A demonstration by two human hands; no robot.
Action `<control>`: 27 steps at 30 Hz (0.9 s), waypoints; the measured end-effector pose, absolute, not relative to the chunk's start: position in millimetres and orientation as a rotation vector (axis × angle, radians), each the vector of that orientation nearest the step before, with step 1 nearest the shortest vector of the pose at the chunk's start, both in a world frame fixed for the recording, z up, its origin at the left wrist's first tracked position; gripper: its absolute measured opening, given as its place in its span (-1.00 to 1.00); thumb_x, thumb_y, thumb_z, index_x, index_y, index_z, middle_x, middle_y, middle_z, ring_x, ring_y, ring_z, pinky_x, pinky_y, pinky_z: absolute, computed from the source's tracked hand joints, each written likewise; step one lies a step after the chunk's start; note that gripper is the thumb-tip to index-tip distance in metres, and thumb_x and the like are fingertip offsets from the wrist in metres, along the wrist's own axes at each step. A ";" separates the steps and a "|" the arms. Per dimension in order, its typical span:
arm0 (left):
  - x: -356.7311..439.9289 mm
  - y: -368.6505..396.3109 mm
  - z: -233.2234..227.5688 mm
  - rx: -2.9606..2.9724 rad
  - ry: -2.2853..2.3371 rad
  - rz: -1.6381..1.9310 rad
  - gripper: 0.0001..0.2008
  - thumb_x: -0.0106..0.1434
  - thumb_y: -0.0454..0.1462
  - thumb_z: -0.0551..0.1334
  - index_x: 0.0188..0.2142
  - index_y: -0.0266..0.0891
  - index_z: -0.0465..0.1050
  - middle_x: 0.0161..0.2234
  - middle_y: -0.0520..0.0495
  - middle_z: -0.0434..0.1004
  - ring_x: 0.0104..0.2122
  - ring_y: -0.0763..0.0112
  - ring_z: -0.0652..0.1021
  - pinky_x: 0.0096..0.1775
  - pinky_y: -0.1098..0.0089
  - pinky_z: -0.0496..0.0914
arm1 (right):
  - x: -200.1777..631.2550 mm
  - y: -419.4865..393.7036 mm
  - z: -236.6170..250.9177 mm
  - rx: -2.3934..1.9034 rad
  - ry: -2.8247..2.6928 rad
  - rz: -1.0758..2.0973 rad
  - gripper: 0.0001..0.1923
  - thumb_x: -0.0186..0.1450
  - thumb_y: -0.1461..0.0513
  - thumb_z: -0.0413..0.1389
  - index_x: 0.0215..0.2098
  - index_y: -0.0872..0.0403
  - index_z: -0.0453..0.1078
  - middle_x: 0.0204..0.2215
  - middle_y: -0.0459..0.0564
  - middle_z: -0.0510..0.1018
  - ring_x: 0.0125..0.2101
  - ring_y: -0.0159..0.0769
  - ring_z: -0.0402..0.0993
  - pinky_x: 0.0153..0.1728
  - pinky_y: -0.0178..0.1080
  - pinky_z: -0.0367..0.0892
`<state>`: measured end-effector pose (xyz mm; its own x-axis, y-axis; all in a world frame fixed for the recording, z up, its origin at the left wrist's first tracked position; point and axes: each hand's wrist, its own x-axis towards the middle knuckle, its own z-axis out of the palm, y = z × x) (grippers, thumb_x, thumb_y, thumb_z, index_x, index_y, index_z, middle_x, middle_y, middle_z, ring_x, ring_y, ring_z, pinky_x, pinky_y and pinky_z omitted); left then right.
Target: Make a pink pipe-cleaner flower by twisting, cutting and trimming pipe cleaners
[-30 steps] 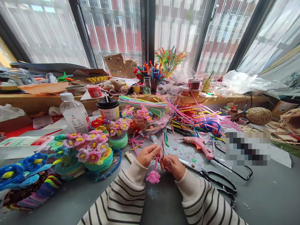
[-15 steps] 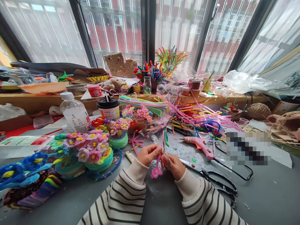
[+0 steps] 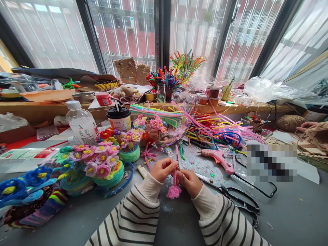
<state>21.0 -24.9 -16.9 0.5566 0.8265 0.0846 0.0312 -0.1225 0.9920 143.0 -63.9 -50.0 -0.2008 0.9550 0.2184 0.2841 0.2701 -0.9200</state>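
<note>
My left hand [image 3: 164, 170] is closed, thumb and fingers pinching the stem of a pink pipe-cleaner flower [image 3: 174, 192]. The fluffy flower head hangs downward between my hands, and the stem's other end points up past my fingertips. Close by on the right, my right hand [image 3: 191, 181] is closed too, its fingertips pinched at the same stem; the exact spot of contact is hidden. A thin dark strand shows just above the fingertips. Right of that hand lie black-handled scissors [image 3: 241, 200] and a pink glue gun [image 3: 217, 159].
Finished pipe-cleaner flower pots [image 3: 109, 174] stand on the left, near a plastic bottle [image 3: 81, 123] and a lidded cup [image 3: 118, 118]. Loose pipe cleaners [image 3: 217, 128] heap up behind my hands. At the far right, another person's hand [image 3: 306, 126] is by some twine [image 3: 316, 135].
The pink flower head has turned and shifted slightly right and down, while my hands stay nearly in place. At the far right, the other person's hand and twine have moved.
</note>
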 end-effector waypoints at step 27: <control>18.5 -23.3 -15.5 1.707 0.700 0.804 -0.78 0.06 -0.25 0.01 -0.65 -0.32 0.18 -0.68 0.09 0.13 -0.61 0.58 0.20 -0.51 0.51 0.11 | 143.1 -63.9 -52.6 -1.091 -1.645 1.005 -0.44 0.04 -0.14 -0.25 -0.75 0.14 0.17 -0.79 -0.16 0.11 -0.72 -0.50 0.03 -0.67 -0.39 -0.03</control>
